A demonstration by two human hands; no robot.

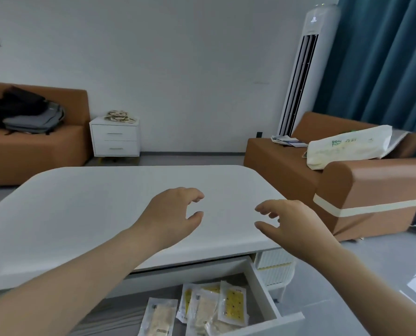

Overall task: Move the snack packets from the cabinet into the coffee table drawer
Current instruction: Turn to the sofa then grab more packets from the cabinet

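Both my hands hover above the white coffee table (pixel 81 209), holding nothing. My left hand (pixel 173 212) has loosely curled fingers, and my right hand (pixel 291 224) mirrors it a little to the right. Below the table's near edge the drawer (pixel 265 297) stands pulled out. Several clear snack packets (pixel 209 309) with yellow and beige contents lie inside it. Across the room a small white cabinet (pixel 115 139) with two drawers stands against the wall, and a pile of snack packets (pixel 120 116) rests on its top.
A brown sofa (pixel 32 146) with bags on it sits at the left. A brown armchair (pixel 362 187) at the right carries a white plastic bag (pixel 347 146). A tall white air conditioner (pixel 301 76) and teal curtains (pixel 384 57) stand behind it.
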